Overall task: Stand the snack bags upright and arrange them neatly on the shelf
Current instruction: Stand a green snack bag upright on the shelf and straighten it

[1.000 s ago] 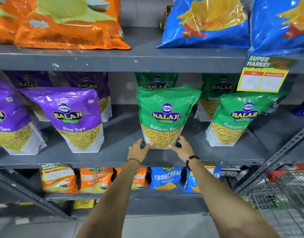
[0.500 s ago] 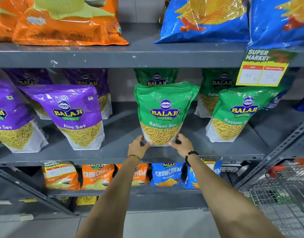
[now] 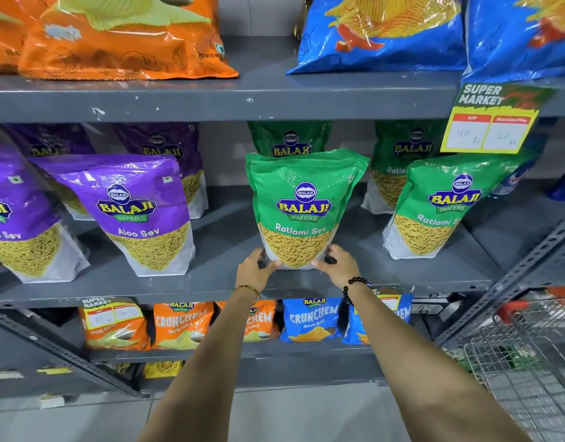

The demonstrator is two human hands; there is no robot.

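Note:
A green Ratlami Sev bag [image 3: 303,202] stands upright at the middle of the grey middle shelf [image 3: 224,282]. My left hand [image 3: 255,269] grips its lower left corner and my right hand [image 3: 338,264] grips its lower right corner. Behind it stands another green bag [image 3: 289,138], mostly hidden. To the right a green Ratlami Sev bag [image 3: 443,205] leans left, with one more green bag [image 3: 399,154] behind it. On the left, purple Aloo Sev bags [image 3: 131,212] stand tilted in two rows.
Orange bags [image 3: 115,36] and blue bags [image 3: 386,30] lie on the top shelf. A price tag [image 3: 491,119] hangs from its edge at right. Small Crunchem packs [image 3: 310,320] fill the lower shelf. A wire shopping cart [image 3: 529,362] stands at the lower right.
The green bag has been pushed slightly back on the shelf and stands straighter, both hands staying on its bottom corners. The view has shifted a little downward.

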